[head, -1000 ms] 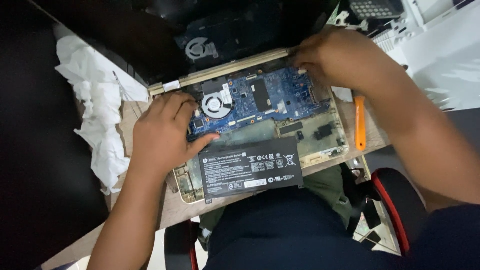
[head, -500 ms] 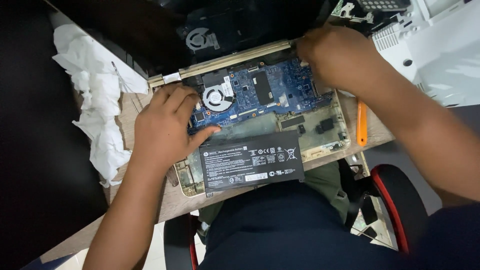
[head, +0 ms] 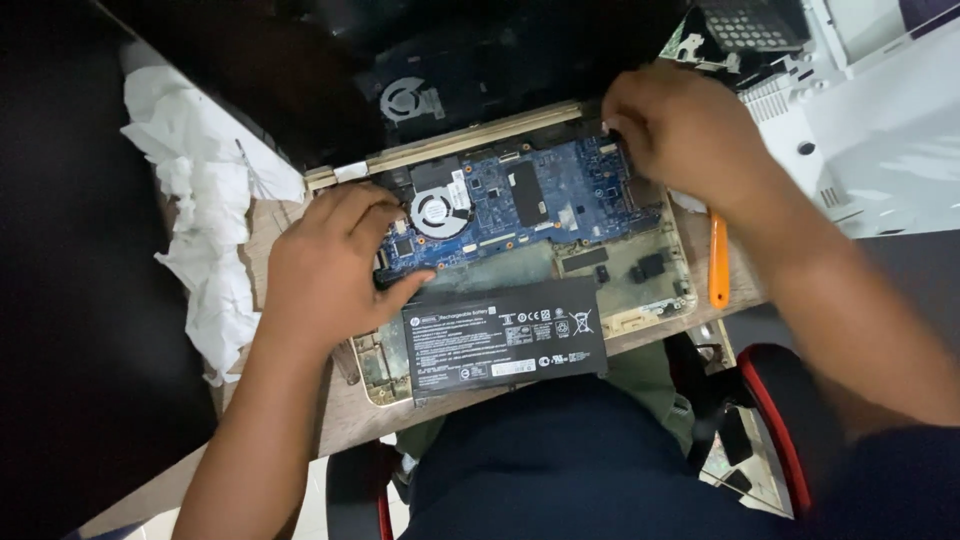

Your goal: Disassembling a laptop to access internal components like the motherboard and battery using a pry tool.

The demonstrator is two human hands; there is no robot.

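Left hand point(head: 325, 270) flat, fingers spread on opened laptop's blue motherboard point(head: 520, 200); right hand point(head: 680, 130) at 1 o'clock, fingertips hidden, grip can't tell.

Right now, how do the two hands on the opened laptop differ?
The left hand lies spread on the laptop's left side beside the fan, thumb at the battery; the right hand is curled at the circuit board's far right corner. Both touch the laptop's insides; neither clearly holds a tool.

Left hand point(head: 325, 265) palm-down with fingers curled, right hand point(head: 685, 130) knuckles-up with fingertips bent under, forearms spread.
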